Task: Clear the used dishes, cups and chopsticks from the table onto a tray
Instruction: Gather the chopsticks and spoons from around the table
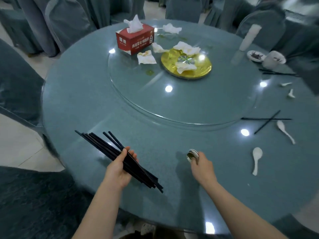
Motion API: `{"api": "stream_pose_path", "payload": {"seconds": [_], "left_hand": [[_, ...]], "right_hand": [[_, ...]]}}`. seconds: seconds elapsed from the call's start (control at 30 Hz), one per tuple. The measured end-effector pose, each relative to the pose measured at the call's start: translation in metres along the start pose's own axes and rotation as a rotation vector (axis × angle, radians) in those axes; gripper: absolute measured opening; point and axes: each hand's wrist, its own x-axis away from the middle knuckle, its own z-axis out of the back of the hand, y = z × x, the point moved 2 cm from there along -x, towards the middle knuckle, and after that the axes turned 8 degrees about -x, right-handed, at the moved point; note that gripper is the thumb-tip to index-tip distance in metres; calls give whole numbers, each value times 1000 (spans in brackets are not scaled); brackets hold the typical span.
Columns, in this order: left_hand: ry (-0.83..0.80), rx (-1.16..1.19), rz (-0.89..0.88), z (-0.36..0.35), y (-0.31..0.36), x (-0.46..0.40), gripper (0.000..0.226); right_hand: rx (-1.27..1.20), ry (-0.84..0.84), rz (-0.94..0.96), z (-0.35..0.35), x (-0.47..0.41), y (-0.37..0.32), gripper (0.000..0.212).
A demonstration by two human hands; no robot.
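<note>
The left hand (pixel 119 167) clenched a splayed bundle of chopsticks (pixel 117 152) above the near desk (pixel 86 100) edge, the right hand (pixel 201 167) grasped small stacked dishes (pixel 192 155); either grip, overloaded, could spill.

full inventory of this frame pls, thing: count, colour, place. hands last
table: 1, teal, round
glass turntable: 1, clear, table centre
tissue box: 1, red, far left of turntable
used tissues: about five, white, around the box and on the gold plate
gold plate: 1, gold, on turntable
loose chopsticks: two crossed, black, right edge; more far right
soup spoons: 2 whole, white, near right; further white pieces beyond, blurred
small dish: 1, white, far right
cup: 1, white, beside the dish
chairs: several, teal covers, around
chopstick bundle: 1, black, in left hand
small stacked dishes: white, count unclear, in right hand
</note>
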Motion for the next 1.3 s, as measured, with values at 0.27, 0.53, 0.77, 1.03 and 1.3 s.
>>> {"api": "stream_pose_path", "payload": {"seconds": [0.27, 0.53, 0.77, 1.03, 1.3], "left_hand": [[-128, -141, 97, -75, -41, -8, 20], [-149, -98, 112, -133, -67, -8, 26], [-108, 6, 94, -182, -74, -11, 38], [-77, -30, 47, -226, -82, -20, 34], [-124, -31, 19, -276, -96, -39, 34]], "right_hand": [[-198, 193, -128, 68, 9, 67, 13], [-253, 337, -372, 131, -2, 116, 42], [-274, 318, -494, 169, -47, 152, 34], [-165, 195, -547, 179, -109, 164, 60], [40, 123, -263, 192, -142, 173, 20]]}}
